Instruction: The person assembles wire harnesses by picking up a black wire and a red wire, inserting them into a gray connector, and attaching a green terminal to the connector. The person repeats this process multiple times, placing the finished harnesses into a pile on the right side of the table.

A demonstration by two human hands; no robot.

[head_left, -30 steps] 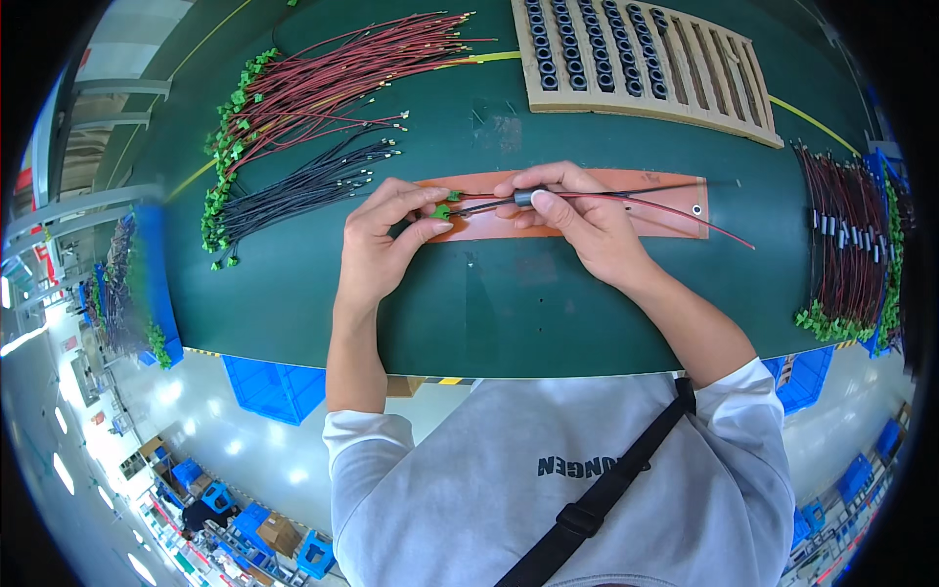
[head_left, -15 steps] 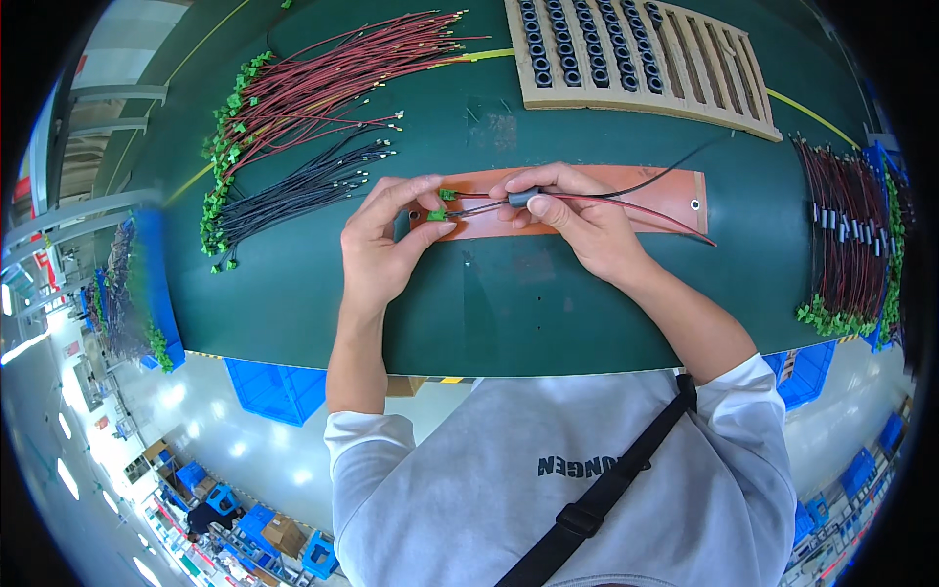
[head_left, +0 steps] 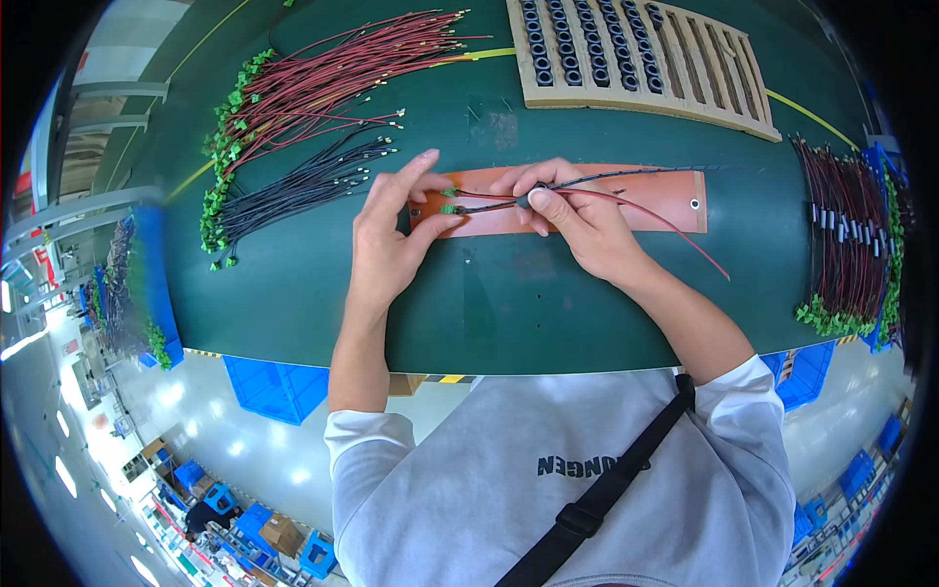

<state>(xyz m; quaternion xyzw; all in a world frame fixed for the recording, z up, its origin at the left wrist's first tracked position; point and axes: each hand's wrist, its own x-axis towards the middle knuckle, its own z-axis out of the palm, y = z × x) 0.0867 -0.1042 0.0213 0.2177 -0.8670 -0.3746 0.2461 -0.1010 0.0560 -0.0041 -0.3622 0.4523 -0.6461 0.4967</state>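
Observation:
My right hand [head_left: 572,207] pinches a dark ferrite core [head_left: 523,202] between thumb and fingers, above the orange board [head_left: 665,201]. A red wire [head_left: 675,232] and a black wire [head_left: 646,174] pass through the core, their free ends trailing right. At the wires' left ends are two green connectors, an upper one [head_left: 450,193] and a lower one [head_left: 450,209]. My left hand [head_left: 396,220] is open around these connectors, index finger raised and thumb beside the lower one. Whether a fingertip touches the upper connector is hard to make out.
Red wires [head_left: 333,78] and black wires [head_left: 303,181] with green connectors lie at the left of the green table [head_left: 293,303]. A slotted wooden tray [head_left: 626,103] with rows of dark cores stands at the back. Finished-looking wire bundles [head_left: 846,235] lie far right.
My left index finger has lifted and the left hand has opened off the connectors. The right hand has tilted the core, and the wires' free ends have swung.

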